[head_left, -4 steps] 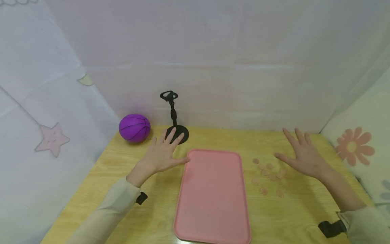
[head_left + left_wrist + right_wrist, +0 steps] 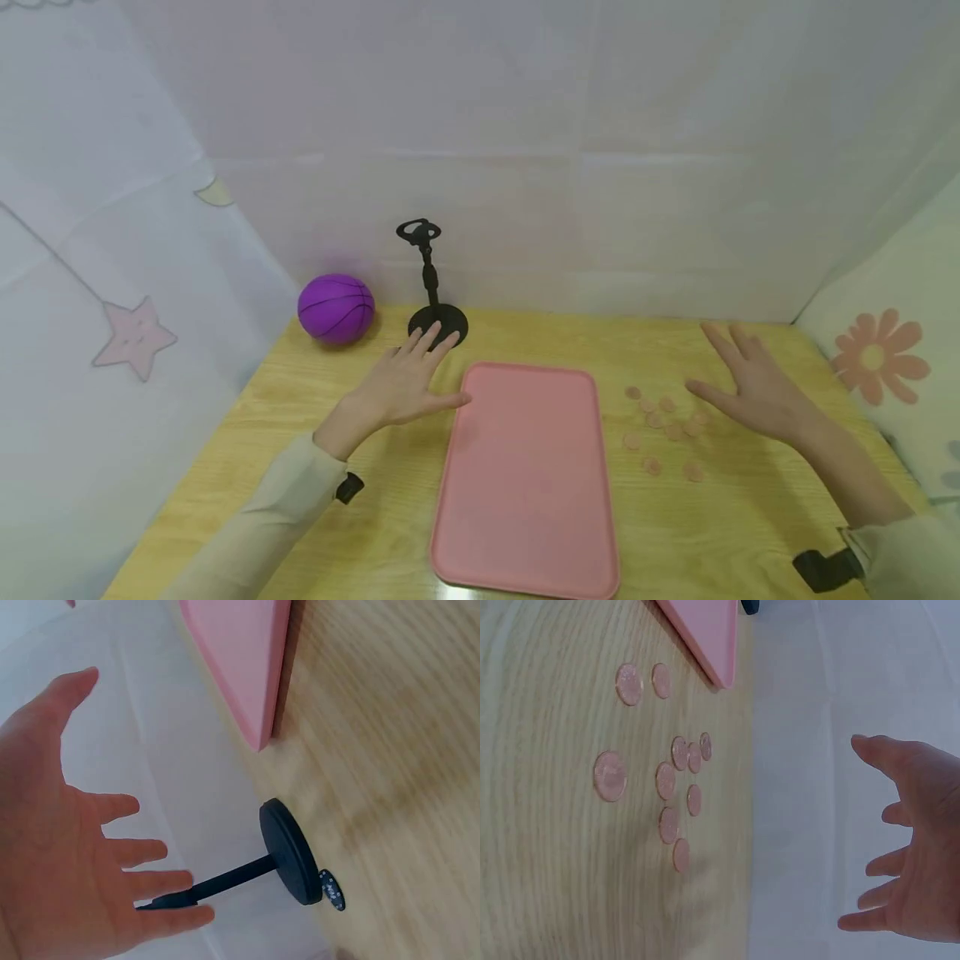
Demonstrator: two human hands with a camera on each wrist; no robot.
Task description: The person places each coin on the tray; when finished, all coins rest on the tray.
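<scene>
L hand [image 2: 397,387]: fingers extended, spread, over desk [image 2: 382,525]; blk stand [image 2: 431,279] just beyond fingertips; purple ball [image 2: 336,309] farther, to L; pink tray [image 2: 528,483] near thumb, R side. R hand [image 2: 772,400]: likewise spread; pink discs [image 2: 632,441] on desk, to its L.

Table [image 2: 690,533]: light wood grain top. Pink tray [image 2: 532,492] flat at middle, near side, long edges running near to far. Ten pinkish discs [image 2: 672,432] scattered loose right of tray, a few close together. Black stand [image 2: 431,279] upright on round base, far side, left of tray's far end. Purple ball [image 2: 336,309] at far left corner. Small dark speckled oval [image 2: 331,890] by stand's base; identity unclear.
</scene>
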